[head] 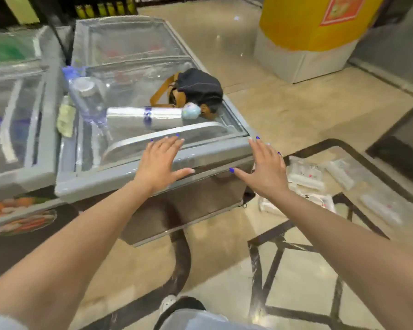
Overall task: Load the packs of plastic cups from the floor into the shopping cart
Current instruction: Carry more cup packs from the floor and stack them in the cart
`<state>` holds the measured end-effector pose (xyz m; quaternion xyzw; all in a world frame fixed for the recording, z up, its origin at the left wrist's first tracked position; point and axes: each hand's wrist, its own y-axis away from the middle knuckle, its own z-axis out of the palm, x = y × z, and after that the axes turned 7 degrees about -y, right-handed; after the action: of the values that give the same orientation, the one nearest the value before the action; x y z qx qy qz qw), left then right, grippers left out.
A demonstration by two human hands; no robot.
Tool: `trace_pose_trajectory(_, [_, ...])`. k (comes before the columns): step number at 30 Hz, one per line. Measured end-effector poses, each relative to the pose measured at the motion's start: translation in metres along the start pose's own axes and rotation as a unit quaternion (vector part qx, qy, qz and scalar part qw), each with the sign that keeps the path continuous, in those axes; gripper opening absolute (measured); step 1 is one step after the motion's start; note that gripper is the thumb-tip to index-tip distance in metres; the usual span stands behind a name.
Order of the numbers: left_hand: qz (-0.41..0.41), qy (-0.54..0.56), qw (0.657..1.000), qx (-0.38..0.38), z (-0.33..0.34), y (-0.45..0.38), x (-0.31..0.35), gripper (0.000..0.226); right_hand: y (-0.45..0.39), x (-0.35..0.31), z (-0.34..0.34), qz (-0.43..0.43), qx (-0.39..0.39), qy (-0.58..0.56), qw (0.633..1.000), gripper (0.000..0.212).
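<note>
Several clear packs of plastic cups [305, 175] lie on the tiled floor at the right, beside a chest freezer. One more sleeve of cups [143, 117] lies on the freezer's glass lid. My left hand [160, 163] is stretched out flat above the freezer's near rim, fingers straight, holding nothing. My right hand [265, 167] is also flat with fingers spread, in front of the freezer's right corner, left of the floor packs. No shopping cart is in view.
The chest freezer [119, 184] stands straight ahead with a dark bag [200, 88] and a pack of water bottles [86, 94] on its lid. A second freezer [19, 172] is at the left. A yellow display stand [308, 32] rises at the back right.
</note>
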<state>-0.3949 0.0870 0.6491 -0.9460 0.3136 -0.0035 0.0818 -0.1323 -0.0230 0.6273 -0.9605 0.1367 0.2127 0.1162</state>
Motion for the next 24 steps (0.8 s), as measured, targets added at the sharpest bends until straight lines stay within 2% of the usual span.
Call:
trace_pose_trajectory(5, [0.125,0.009,0.992,-0.018,0.019,-0.094,0.116,0.094,0.020,0.111,-0.055,0.157,0.051,0.018,0.986,0.094])
trace_pose_trajectory(10, [0.207,0.012,0.978,-0.002,0.035,-0.166,0.202,0.102,0.033,0.191,-0.091,0.242,0.076,0.047,0.966,0.092])
trace_pose_trajectory(16, [0.252,0.011,0.968,-0.006,0.048,-0.255,0.257,0.097,0.003,0.260,-0.119,0.307,0.094,0.072,0.944,0.092])
trace_pose_trajectory(24, [0.280,0.021,0.960,-0.015,0.057,-0.381,0.297,0.098,-0.085,0.332,-0.131,0.316,0.073,0.101,0.940,0.090])
